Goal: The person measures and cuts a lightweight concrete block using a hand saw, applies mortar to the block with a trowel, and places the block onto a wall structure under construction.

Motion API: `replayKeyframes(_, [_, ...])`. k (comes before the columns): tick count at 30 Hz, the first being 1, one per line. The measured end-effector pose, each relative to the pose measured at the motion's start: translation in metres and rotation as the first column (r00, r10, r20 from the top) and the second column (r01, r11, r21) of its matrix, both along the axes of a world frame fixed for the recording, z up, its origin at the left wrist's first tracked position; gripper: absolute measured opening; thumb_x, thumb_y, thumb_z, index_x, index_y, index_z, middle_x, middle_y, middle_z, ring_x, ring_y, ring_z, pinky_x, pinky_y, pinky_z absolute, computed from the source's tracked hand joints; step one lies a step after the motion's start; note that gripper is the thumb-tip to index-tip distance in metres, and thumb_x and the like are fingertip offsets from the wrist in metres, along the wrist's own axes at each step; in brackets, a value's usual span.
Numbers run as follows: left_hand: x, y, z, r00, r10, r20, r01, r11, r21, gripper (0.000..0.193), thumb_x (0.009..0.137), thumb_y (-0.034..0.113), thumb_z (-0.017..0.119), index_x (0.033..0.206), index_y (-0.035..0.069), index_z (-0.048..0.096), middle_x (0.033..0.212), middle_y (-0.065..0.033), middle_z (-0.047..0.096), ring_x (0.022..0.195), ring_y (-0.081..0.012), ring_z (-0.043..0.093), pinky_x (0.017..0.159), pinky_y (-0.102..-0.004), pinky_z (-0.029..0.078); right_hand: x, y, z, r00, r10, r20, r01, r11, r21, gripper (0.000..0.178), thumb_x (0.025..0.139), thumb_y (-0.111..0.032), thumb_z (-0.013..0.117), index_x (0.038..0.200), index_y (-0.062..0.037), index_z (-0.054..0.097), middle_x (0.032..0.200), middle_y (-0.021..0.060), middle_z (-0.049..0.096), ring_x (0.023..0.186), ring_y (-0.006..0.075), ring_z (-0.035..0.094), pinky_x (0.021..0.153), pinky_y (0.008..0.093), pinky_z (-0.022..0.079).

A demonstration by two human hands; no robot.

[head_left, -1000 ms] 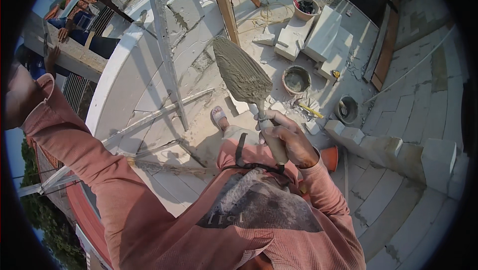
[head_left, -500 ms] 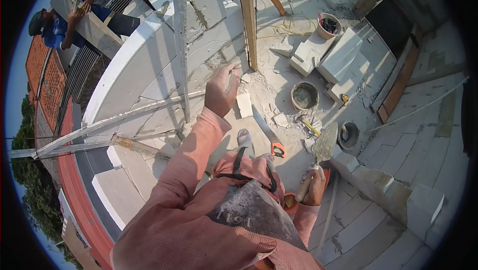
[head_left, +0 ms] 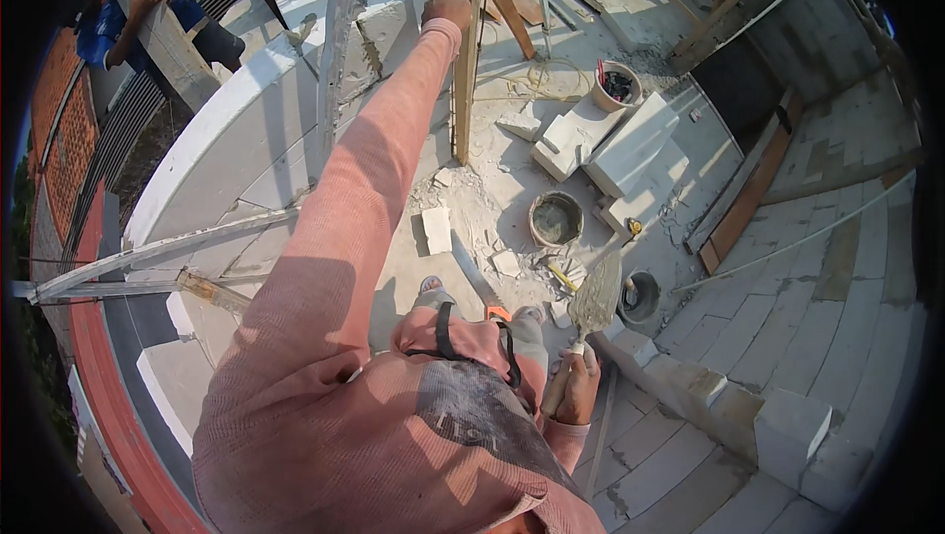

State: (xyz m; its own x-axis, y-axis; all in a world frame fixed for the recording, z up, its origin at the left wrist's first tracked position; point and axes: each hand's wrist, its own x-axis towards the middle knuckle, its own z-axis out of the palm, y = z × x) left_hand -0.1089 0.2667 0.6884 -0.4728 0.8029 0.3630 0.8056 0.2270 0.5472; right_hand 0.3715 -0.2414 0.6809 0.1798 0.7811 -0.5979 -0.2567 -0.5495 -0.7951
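Note:
My left arm stretches far forward, and my left hand (head_left: pixel 447 4) is beside the upright wooden post (head_left: pixel 466 71). Its fingers look curled, and a thin dark line shows just above them; what they hold, if anything, is hidden. Low on the right, my right hand (head_left: pixel 579 388) is closed round the wooden handle of a trowel (head_left: pixel 597 300). The trowel's blade points away from me and is coated in grey mortar. Beyond the blade stands a bucket of grey mix (head_left: pixel 556 220). A handsaw (head_left: pixel 476 278) lies on the floor by my feet.
White blocks (head_left: pixel 630 145) and a bucket of tools (head_left: pixel 616 86) stand ahead right. A dark bucket (head_left: pixel 639 296) sits near a low block wall (head_left: pixel 689 381). Left are a curved block wall (head_left: pixel 217 150), a metal brace (head_left: pixel 157 253) and a co-worker (head_left: pixel 123 27) holding a board.
My left hand has moved forward to beside the post, and its arm has straightened. My right hand still holds the trowel. The view has shifted, so the surroundings sit further left.

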Motion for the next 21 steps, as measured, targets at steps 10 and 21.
replayKeyframes(10, [0.101,-0.088,0.051,0.971,0.191,0.146,-0.180,0.980,-0.086,0.090,0.095,0.034,0.049,0.164,0.012,-0.005,0.112,-0.0326,0.069,0.103,-0.0467,0.068,0.097,-0.0550,0.050,0.128,0.082,-0.033,0.983,0.175,0.054,-0.170,0.982,-0.087,0.019,0.088,-0.016,0.058,0.099,-0.0005,0.061,0.080,0.0068,0.059,0.060,0.0173,0.059,0.054,0.0299,0.051])
replayKeyframes(21, [0.153,-0.141,0.005,0.984,0.110,-0.141,-0.125,0.986,-0.106,0.046,0.098,0.025,0.051,0.141,0.007,0.050,0.115,-0.0201,0.069,0.108,-0.0424,0.067,0.096,-0.0511,0.052,0.256,0.180,-0.035,0.401,0.330,0.854,-0.897,0.332,0.293,0.021,0.084,-0.019,0.053,0.089,0.0019,0.055,0.075,0.0162,0.046,0.066,0.0359,0.050,0.057,0.0434,0.037])
